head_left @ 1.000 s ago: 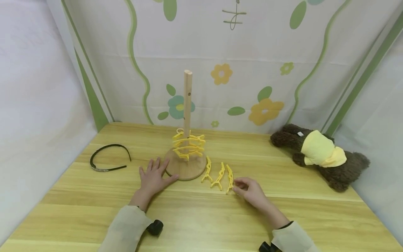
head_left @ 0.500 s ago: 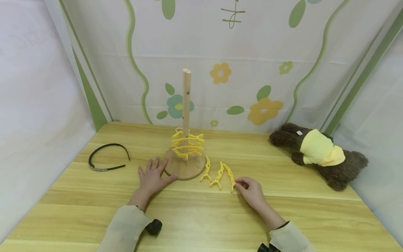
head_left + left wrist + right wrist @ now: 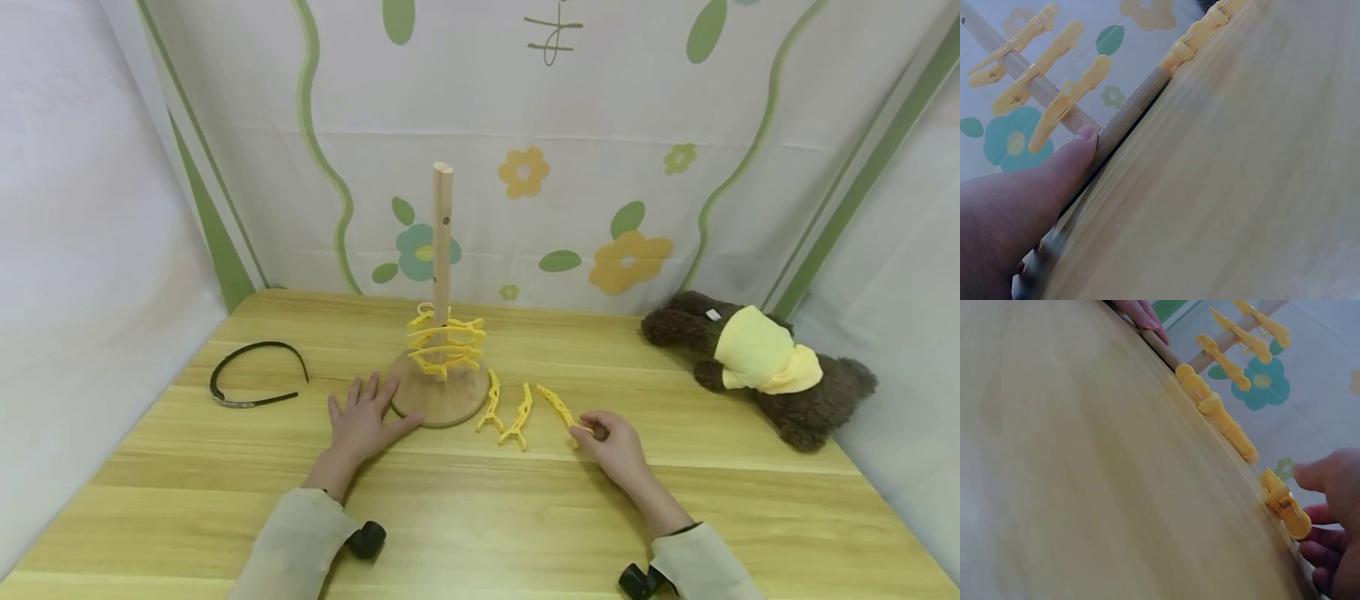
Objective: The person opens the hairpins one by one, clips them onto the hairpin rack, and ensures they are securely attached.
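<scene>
A wooden post [image 3: 442, 242] stands upright on a round base [image 3: 420, 400], with several yellow hair clips [image 3: 1038, 69] attached across its lower part. My left hand [image 3: 363, 429] lies spread at the base's left edge; its thumb [image 3: 1075, 156] rests on the rim. To the right of the base, two yellow hair clips [image 3: 517, 421] lie side by side on the table. Farther right, my right hand [image 3: 618, 450] pinches the near, forked end of another hair clip [image 3: 555, 402], which slants away to the left; its near end is partly hidden by the fingers.
A black headband [image 3: 258, 404] lies on the wooden table [image 3: 450, 525] at the left. At the right edge lies a brown plush toy [image 3: 810, 400] in a yellow garment. A patterned white cloth [image 3: 600, 108] hangs behind the table.
My right hand has moved right, drawing the rightmost clip's near end with it, so the clip has turned and stands farther from the other two. The left hand has stayed in place.
</scene>
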A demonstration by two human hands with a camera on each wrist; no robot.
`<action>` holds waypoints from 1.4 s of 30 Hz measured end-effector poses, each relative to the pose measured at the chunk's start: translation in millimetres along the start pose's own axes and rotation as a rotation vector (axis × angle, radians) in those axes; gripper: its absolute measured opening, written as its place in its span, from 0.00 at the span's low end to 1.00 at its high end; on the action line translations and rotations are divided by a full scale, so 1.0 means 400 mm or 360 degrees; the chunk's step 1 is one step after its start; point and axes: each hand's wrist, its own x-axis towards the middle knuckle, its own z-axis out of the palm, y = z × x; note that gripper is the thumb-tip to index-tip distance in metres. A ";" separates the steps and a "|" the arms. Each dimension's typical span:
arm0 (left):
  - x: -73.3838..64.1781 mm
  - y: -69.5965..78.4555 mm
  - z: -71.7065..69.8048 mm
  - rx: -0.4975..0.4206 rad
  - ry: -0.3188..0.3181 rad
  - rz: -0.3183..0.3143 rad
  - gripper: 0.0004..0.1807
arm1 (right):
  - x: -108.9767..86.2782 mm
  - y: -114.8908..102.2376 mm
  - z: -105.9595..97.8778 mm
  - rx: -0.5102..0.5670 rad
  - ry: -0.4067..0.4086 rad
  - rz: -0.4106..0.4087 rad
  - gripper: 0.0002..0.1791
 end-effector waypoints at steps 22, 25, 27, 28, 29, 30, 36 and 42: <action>0.004 0.002 0.002 0.0006 -0.0017 -0.0013 0.46 | -0.016 0.012 -0.052 -0.0230 -0.0059 -0.0029 0.21; 0.001 0.003 0.000 0.0003 -0.0020 -0.0016 0.46 | -0.011 0.019 -0.065 -0.0157 -0.0062 0.0038 0.22; 0.000 0.003 -0.001 -0.0003 -0.0022 -0.0020 0.45 | -0.006 0.020 -0.075 -0.0095 -0.0068 0.0087 0.22; -0.001 0.003 -0.001 -0.0004 -0.0020 -0.0020 0.45 | -0.003 0.020 -0.082 -0.0076 -0.0067 0.0104 0.22; -0.001 0.004 -0.001 -0.0007 -0.0018 -0.0020 0.45 | 0.001 0.019 -0.088 -0.0069 -0.0070 0.0114 0.21; -0.001 0.004 -0.001 -0.0007 -0.0015 -0.0019 0.45 | 0.005 0.018 -0.095 -0.0065 -0.0066 0.0119 0.21; 0.000 0.002 0.002 0.0009 -0.0011 -0.0012 0.45 | 0.036 0.000 -0.130 -0.0104 -0.0019 -0.0022 0.19; 0.001 -0.001 0.002 -0.0001 -0.0011 -0.0017 0.46 | 0.096 -0.036 -0.143 -0.0131 -0.0015 -0.0290 0.19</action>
